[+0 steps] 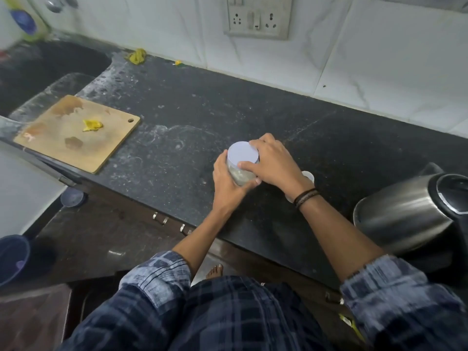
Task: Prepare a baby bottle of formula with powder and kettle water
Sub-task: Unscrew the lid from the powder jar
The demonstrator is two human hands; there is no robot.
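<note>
Your left hand wraps the clear jar on the tabletop; your right hand grips its white lid. Kettle stands right.

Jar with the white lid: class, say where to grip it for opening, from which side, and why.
Hold the jar by its clear body from the left, as the left hand does; take the lid rim from above. It stands upright, lid up.
</note>
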